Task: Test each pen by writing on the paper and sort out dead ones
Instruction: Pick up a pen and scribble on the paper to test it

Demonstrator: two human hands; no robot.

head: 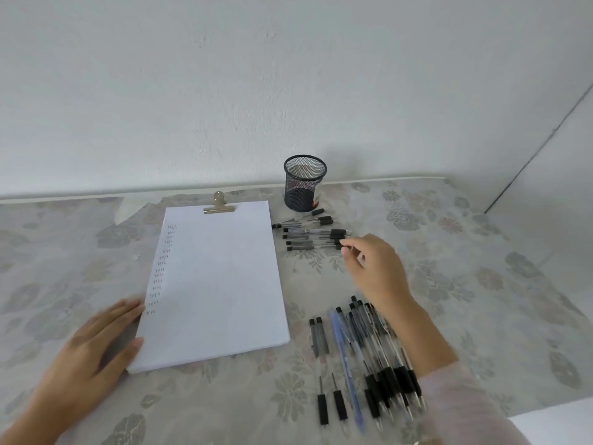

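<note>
A white paper pad (221,284) with a gold clip (219,204) lies in the middle, with a column of small written marks down its left side. My left hand (96,345) rests flat on the pad's lower left corner, blurred. Several clear pens with black grips (313,234) lie in a group to the right of the pad's top. My right hand (375,268) reaches to that group, thumb and forefinger pinching the grip end of the nearest pen (313,247). Another pile of several pens (369,358), one of them blue, lies near the front right.
A black mesh pen cup (304,183) stands behind the far pen group, near the wall. The table wears a pale floral cloth (481,284). Its back edge meets a white wall, and the right edge falls away at the far right.
</note>
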